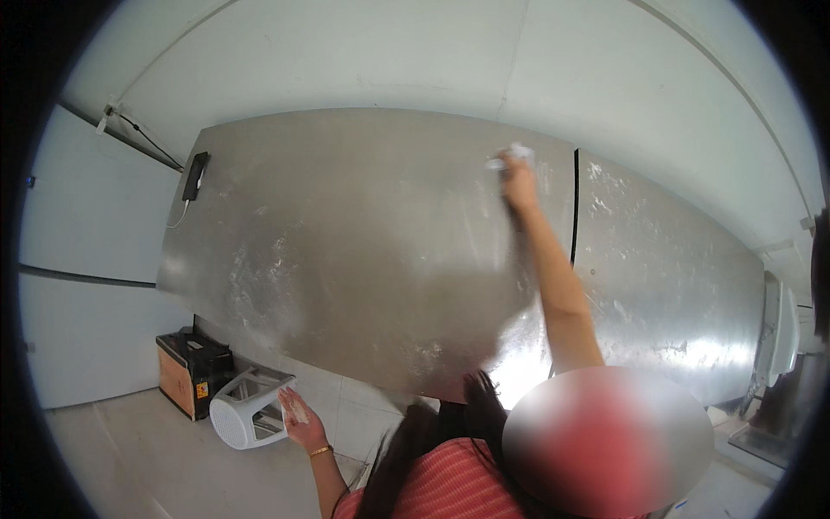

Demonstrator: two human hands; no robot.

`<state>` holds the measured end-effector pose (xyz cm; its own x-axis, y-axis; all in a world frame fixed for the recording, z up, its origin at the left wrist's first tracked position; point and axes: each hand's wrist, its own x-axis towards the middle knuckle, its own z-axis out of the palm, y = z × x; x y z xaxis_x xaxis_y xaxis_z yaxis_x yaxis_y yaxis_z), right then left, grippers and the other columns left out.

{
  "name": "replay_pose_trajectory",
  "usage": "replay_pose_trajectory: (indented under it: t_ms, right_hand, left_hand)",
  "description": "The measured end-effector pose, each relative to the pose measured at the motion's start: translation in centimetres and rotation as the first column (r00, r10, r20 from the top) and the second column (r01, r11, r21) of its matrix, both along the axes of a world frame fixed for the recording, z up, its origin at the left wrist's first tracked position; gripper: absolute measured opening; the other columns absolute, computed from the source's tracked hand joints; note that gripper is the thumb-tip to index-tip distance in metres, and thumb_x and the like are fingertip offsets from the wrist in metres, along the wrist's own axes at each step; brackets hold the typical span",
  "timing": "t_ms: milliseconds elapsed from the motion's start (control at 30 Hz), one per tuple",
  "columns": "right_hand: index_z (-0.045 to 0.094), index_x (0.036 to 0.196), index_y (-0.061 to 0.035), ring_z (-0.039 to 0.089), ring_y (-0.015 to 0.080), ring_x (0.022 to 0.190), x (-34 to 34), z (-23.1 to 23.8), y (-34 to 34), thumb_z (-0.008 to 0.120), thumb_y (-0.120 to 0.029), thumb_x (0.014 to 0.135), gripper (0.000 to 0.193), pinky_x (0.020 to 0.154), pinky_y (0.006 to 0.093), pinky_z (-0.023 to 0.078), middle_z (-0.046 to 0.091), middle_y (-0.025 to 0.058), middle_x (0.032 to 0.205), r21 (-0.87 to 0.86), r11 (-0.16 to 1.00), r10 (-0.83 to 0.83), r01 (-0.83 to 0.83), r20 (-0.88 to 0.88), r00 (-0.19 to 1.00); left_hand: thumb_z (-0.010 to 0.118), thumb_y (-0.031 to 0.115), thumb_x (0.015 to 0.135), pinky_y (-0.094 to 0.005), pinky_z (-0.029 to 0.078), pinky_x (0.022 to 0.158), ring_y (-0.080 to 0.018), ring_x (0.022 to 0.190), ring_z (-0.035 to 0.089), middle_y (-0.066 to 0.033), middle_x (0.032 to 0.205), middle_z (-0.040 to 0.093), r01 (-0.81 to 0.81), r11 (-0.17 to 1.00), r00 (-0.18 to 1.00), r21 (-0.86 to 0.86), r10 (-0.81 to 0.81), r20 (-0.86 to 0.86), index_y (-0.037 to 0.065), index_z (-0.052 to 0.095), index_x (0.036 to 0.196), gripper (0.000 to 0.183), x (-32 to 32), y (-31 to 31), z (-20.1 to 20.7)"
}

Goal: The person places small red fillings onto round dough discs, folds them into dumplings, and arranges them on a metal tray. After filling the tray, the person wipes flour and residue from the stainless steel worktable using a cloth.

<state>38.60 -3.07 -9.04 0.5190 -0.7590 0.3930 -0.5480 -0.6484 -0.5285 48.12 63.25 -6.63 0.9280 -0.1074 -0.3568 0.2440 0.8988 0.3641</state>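
My right hand (pixel 520 184) is stretched far across a steel table (pixel 363 216), closed around a crumpled white cloth or wad of paper (pixel 520 152). The wad touches the metal near the table's far right corner. Whitish smears mark the steel, mostly toward its left and front. Low at the left, off the table's front edge, my left hand (pixel 300 418) hangs with its fingers extended and the palm partly turned up. Pale residue seems to coat that palm, and I see nothing held in it. A white plastic stool (pixel 235 419) is right beside this hand.
A second steel table (pixel 666 259) adjoins on the right across a dark gap. On the left end lies a black device (pixel 195 176) with a white cable. A black and orange box (pixel 192 372) stands on the floor by the stool. A pale wall (pixel 346 52) runs behind.
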Motion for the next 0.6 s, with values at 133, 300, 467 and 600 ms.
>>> replay_pose_trajectory:
  t_ms: [133, 300, 467, 600]
  right_hand:
    - [0.059, 0.112, -0.0099, 0.047, 0.0337, 0.114, 5.7, -0.8, 12.2, 0.048, 0.007, 0.071, 0.045, 0.098, 0.0400, 0.037, 0.052, 0.0156, 0.121, -0.024, 0.915, 0.402, -0.402, 0.095, 0.911]
    - [0.060, 0.114, -0.0111, 0.047, 0.0311, 0.117, 4.6, 4.1, 17.5, 0.045, 0.011, 0.067, 0.054, 0.101, 0.0377, 0.034, 0.054, 0.0131, 0.122, 0.287, 0.627, 0.615, -0.724, 0.389, 0.686]
    - [0.056, 0.119, -0.0117, 0.059, 0.0247, 0.101, -3.2, 6.6, -0.2, 0.039, 0.002, 0.082, 0.043, 0.083, 0.0328, 0.045, 0.061, 0.0155, 0.110, 0.408, 0.913, -0.124, 0.007, 0.261, 0.957]
    - [0.058, 0.114, -0.0089, 0.053, 0.0314, 0.110, -4.2, 2.3, -9.9, 0.049, 0.001, 0.077, 0.040, 0.092, 0.0382, 0.041, 0.057, 0.0164, 0.116, 0.003, 0.926, -0.372, 0.377, -0.153, 0.915]
  left_hand:
    - [0.026, 0.003, 0.081, -0.0377, 0.023, 0.111, -0.0265, 0.132, 0.027, -0.0095, 0.143, 0.029, 0.005, 0.995, 1.000, -0.100, -0.006, -0.004, 0.000, 0.026, 0.137, 0.056, 0.0, -1.4, 0.9]
    - [0.025, 0.003, 0.080, -0.0375, 0.022, 0.111, -0.0256, 0.133, 0.025, -0.0077, 0.144, 0.027, -0.029, 0.998, 0.999, -0.063, 0.030, 0.012, 0.000, 0.024, 0.138, 0.058, 0.8, -3.8, 3.5]
    - [0.027, 0.003, 0.079, -0.0380, 0.021, 0.111, -0.0255, 0.133, 0.024, -0.0070, 0.145, 0.026, -0.050, 0.999, 0.998, 0.014, 0.050, 0.040, 0.001, 0.024, 0.138, 0.060, 0.7, -3.6, 4.6]
    - [0.028, 0.002, 0.078, -0.0386, 0.023, 0.111, -0.0253, 0.133, 0.024, -0.0066, 0.145, 0.026, -0.114, 0.992, 0.993, 0.045, 0.114, 0.007, 0.001, 0.023, 0.138, 0.061, 0.3, -2.0, 4.5]
